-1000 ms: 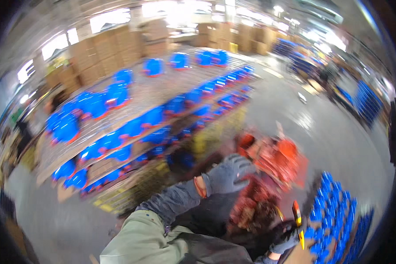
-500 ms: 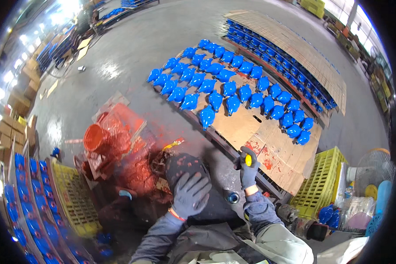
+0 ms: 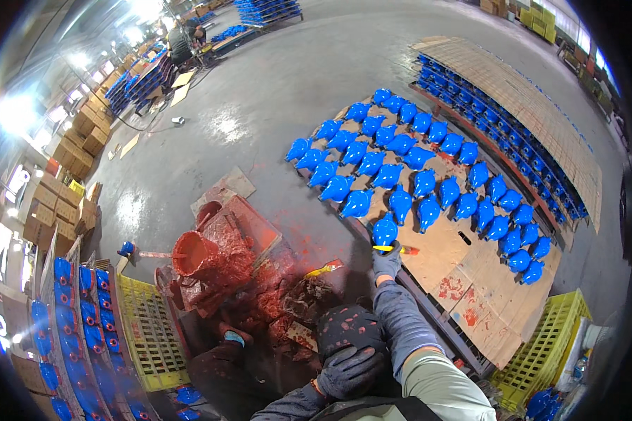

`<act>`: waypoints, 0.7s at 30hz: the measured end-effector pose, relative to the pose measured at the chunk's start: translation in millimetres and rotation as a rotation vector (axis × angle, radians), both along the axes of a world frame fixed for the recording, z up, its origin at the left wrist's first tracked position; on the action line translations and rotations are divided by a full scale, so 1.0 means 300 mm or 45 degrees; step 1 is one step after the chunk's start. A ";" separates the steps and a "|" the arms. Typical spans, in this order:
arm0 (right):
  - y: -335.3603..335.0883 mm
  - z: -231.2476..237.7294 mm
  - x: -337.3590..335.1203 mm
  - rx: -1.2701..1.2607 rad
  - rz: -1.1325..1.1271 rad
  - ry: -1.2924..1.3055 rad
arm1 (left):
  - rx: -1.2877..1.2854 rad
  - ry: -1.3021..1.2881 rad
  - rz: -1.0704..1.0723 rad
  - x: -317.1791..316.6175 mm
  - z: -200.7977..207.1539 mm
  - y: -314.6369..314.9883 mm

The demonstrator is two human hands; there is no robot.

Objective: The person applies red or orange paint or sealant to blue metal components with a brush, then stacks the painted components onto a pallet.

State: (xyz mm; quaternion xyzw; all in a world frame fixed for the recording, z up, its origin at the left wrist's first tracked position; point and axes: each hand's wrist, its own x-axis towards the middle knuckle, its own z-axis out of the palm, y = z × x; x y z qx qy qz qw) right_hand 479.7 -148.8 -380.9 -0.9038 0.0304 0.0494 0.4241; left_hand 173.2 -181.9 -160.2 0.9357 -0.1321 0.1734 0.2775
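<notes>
In a dark glove, my right hand (image 3: 387,262) is closed round a slim yellow-handled tool with a red end (image 3: 382,248). It is at the left edge of the cardboard-covered rack (image 3: 439,263), close below the nearest shiny blue casting (image 3: 385,230). Whether hand or tool touches the casting, I cannot tell. My gloved left hand (image 3: 351,368) lies with its fingers stretched over a dark, rounded, red-spotted cloth form (image 3: 347,326). Several blue castings (image 3: 402,144) stand in rows on the cardboard.
Left of me, a red-coated bucket (image 3: 193,254) leans amid thick red paint. Another person's hand (image 3: 233,334) with a light blue cuff is beside it. A yellow-and-red tool (image 3: 324,269) lies near. Yellow crates (image 3: 147,330) and stacked blue castings (image 3: 63,295) flank the left; another rack (image 3: 512,91) stands behind.
My right hand has moved forward along the rack's edge to the nearest blue casting, carrying the tool. My left hand has come down onto the spotted cloth. The view has shifted left.
</notes>
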 end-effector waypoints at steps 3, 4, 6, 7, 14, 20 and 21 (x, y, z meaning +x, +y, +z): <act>-0.084 -0.001 -0.009 0.157 0.103 0.042 | -0.011 0.032 -0.023 0.016 0.002 -0.002; -0.128 0.008 -0.006 0.087 0.151 0.102 | 0.026 -0.028 -0.029 0.021 0.007 -0.003; -0.251 0.038 0.000 -0.041 0.288 0.087 | 0.070 -0.039 0.007 0.030 0.019 -0.006; -0.318 0.054 -0.009 -0.029 0.305 0.052 | 0.111 -0.102 0.052 0.035 0.026 -0.010; -0.807 0.309 -0.103 -0.387 0.339 -0.026 | -0.004 -0.234 0.132 0.019 0.066 -0.043; -0.812 0.795 -0.243 -0.684 0.885 -0.545 | 0.071 -0.246 0.208 -0.008 0.088 -0.071; -0.789 0.883 -0.284 -0.537 0.913 -0.658 | 0.032 -0.272 0.224 -0.006 0.098 -0.072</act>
